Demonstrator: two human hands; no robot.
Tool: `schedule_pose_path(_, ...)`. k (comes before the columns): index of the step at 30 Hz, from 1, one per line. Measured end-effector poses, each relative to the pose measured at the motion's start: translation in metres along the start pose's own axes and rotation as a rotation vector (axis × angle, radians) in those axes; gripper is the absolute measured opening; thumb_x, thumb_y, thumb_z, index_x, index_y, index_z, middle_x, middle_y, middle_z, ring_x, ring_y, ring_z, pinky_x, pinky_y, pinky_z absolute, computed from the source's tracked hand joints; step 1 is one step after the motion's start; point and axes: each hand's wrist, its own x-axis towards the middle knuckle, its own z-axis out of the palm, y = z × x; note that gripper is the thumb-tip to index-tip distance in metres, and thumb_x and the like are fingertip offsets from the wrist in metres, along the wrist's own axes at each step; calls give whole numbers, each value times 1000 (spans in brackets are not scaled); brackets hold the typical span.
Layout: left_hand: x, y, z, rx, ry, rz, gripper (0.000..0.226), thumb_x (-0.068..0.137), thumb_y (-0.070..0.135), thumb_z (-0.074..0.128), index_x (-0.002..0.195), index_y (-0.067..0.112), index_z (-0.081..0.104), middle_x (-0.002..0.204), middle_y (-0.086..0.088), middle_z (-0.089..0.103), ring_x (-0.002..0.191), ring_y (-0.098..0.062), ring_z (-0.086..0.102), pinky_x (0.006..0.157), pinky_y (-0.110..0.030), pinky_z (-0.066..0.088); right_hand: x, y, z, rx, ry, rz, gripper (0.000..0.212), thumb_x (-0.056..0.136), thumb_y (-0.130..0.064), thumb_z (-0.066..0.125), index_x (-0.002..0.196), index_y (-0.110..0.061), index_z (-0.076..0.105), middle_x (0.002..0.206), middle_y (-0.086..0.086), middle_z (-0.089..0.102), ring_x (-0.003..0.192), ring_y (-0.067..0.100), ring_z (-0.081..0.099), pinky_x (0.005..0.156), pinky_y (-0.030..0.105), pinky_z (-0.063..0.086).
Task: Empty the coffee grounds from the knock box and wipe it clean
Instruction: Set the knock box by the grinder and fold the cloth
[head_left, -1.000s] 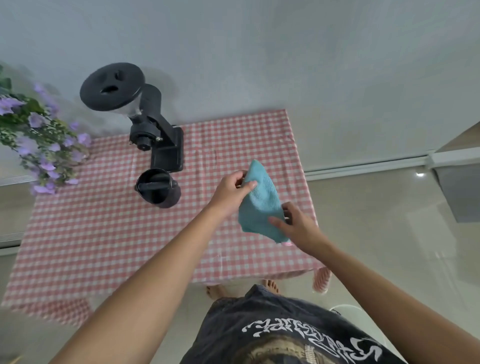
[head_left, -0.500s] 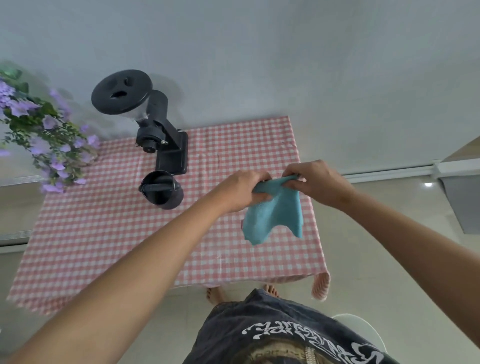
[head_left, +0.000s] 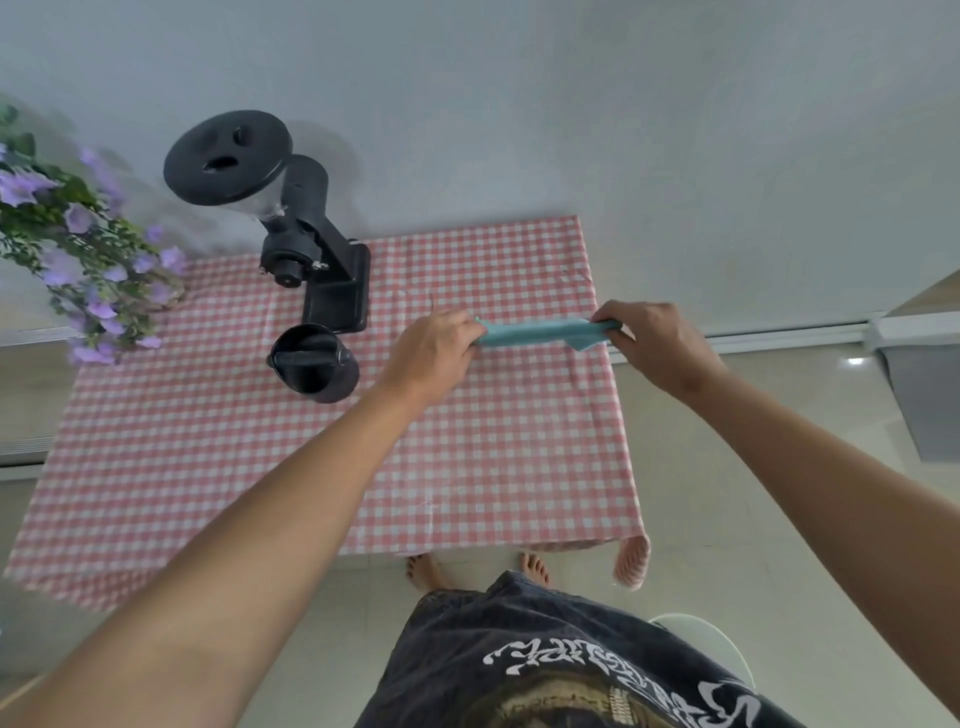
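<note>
A teal cloth (head_left: 540, 333) is stretched flat and level between my two hands above the right half of the table. My left hand (head_left: 434, 353) pinches its left end and my right hand (head_left: 649, 345) pinches its right end. The black round knock box (head_left: 311, 362) with a bar across its mouth stands upright on the pink checked tablecloth (head_left: 467, 467), to the left of my left hand and apart from it. Its inside is dark and I cannot tell what it holds.
A black coffee grinder (head_left: 311, 244) with a round lid stands behind the knock box, against the wall. Purple flowers (head_left: 78, 249) hang over the table's far left. A white round bin (head_left: 701, 649) sits on the floor at lower right, beside my legs.
My right hand moved from the cloth's lower edge up to its top and then out to the right. The cloth went from hanging loose to pulled out flat between both hands.
</note>
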Motion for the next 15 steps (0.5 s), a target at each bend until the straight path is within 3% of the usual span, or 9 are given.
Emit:
schedule_pose_path(5, -48, 14, 60, 67, -107, 14, 8, 81, 0, 84, 88, 4, 82, 84, -9, 73, 77, -25, 71, 71, -40, 63, -42, 21, 47, -89, -80, 29, 22, 101, -17, 51, 111, -17, 70, 99, 11, 73, 81, 28, 68, 74, 40, 57)
schedule_pose_path(7, -73, 27, 79, 37, -188, 0, 6, 83, 3, 84, 88, 5, 82, 84, -9, 73, 79, -26, 71, 74, -43, 62, -67, 25, 66, -112, -168, 40, 21, 100, -15, 52, 110, -15, 70, 99, 9, 71, 82, 28, 68, 73, 37, 56)
schedule_pose_path(12, -119, 52, 109, 43, -421, -44, 14, 98, 14, 67, 94, 6, 78, 93, -6, 69, 90, -22, 64, 94, -41, 55, -115, 38, 112, -321, -301, 7, 28, 88, -5, 60, 105, -25, 69, 89, -1, 71, 84, 21, 67, 74, 32, 51)
schedule_pose_path(15, -134, 63, 118, 118, -517, -88, 10, 97, 7, 68, 102, 9, 77, 106, -7, 68, 103, -23, 61, 96, -41, 53, -135, 39, 128, -370, -326, -26, 29, 89, -7, 62, 109, -25, 68, 108, 0, 74, 104, 20, 67, 87, 34, 50)
